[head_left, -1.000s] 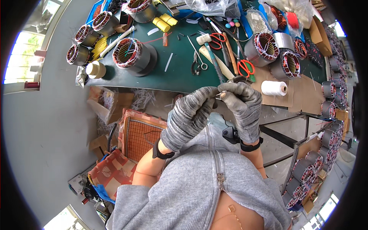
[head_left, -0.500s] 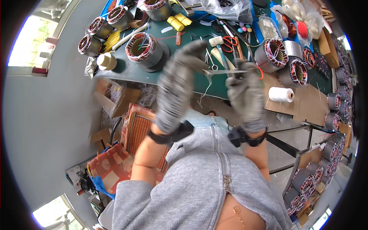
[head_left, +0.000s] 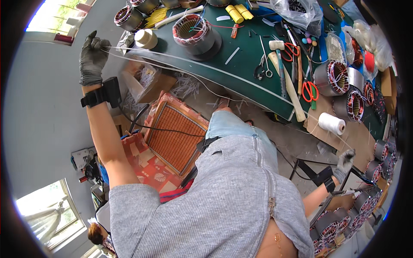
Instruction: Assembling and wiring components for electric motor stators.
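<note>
White cord (head_left: 172,56) is pinched in left hand (head_left: 94,60) and right hand (head_left: 344,165). The green table (head_left: 249,60) is flanked by a wall (head_left: 47,107).

White along the cord (head_left: 228,74), likewise on the spool (head_left: 330,123); grey on the left gloved hand (head_left: 93,59), paler grey on the right gloved hand (head_left: 345,162); dark green across the tabletop (head_left: 249,56); orange-red on the scissor handles (head_left: 315,91); yellow on the rolls (head_left: 234,14); woven rust-orange on the chair panel (head_left: 176,134), shell-printed red and beige on its cover (head_left: 160,165).
</note>
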Tool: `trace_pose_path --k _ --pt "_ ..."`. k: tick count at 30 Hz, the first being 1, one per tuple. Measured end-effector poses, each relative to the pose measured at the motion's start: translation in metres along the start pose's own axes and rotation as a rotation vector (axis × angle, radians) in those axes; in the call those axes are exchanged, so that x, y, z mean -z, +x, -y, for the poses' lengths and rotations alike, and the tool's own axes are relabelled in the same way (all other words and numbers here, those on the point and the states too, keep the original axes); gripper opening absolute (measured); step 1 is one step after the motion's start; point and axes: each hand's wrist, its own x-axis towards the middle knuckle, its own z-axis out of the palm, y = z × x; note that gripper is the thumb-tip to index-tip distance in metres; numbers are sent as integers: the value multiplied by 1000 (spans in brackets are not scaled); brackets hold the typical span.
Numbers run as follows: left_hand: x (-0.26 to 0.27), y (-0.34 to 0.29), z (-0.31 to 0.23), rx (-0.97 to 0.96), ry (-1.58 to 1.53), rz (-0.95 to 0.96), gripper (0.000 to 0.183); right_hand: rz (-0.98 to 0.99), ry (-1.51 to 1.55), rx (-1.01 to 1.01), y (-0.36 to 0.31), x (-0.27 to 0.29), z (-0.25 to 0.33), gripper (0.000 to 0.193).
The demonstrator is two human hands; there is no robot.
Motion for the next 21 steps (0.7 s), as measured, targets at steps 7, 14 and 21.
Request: trace_pose_path --k 7,14,21 --pt "89 5 -25 54 76 -351 14 -103 -130 33 -6 31 66 13" --pt "151 21 -74 -140 221 -764 17 5 -714 283 -35 -40 -13 18" --pt "57 56 -14 385 28 240 32 252 -1313 299 -79 -236 -358 13"
